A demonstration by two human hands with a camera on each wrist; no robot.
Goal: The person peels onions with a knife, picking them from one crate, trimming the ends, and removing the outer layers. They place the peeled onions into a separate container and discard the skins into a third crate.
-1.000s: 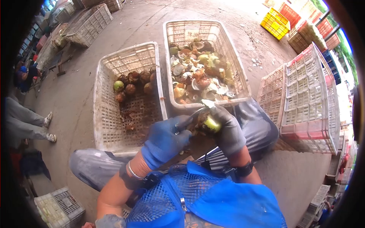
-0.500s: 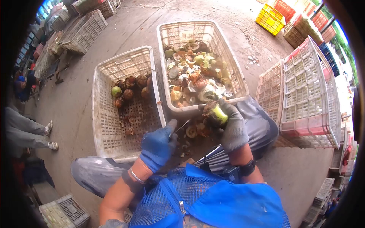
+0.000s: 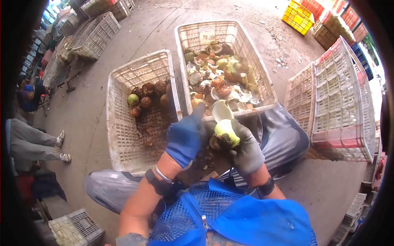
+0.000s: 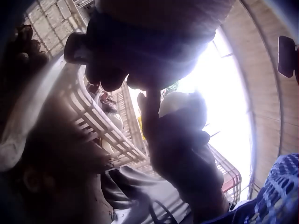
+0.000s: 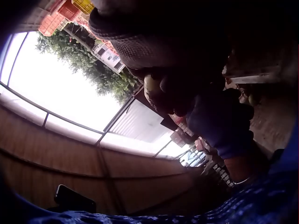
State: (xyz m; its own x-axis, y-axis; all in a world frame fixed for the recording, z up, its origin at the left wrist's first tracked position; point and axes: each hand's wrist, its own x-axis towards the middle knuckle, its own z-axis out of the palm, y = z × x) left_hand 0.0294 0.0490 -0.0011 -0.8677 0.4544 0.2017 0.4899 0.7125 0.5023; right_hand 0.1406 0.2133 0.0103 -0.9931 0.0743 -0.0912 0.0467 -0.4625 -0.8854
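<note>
My right hand (image 3: 248, 149), in a grey glove, grips a round fruit (image 3: 226, 133) with bright green peeled flesh and dark brown skin. A pale curved strip of peel (image 3: 222, 110) stands up from its top. Just left of it is my left hand (image 3: 184, 137) in a blue glove, fingers curled round a small knife whose blade is hidden now. In the left wrist view the pale peel (image 4: 175, 105) shows above the dark right hand (image 4: 182, 149). The right wrist view shows a pale patch of the fruit (image 5: 152, 88) beside the grey glove.
A crate (image 3: 110, 123) at front left holds several brown fruits (image 3: 147, 88) and a green one. Against my knees stands another crate (image 3: 178, 53), full of peels (image 3: 223, 78). Stacked crates (image 3: 340, 98) rise at right. Someone's legs (image 3: 33, 139) are at left.
My left hand drew back to the left with the knife, its thin blade showing, then returned towards the fruit. The fruit has turned in my right hand, and a peel strip now stands up on it.
</note>
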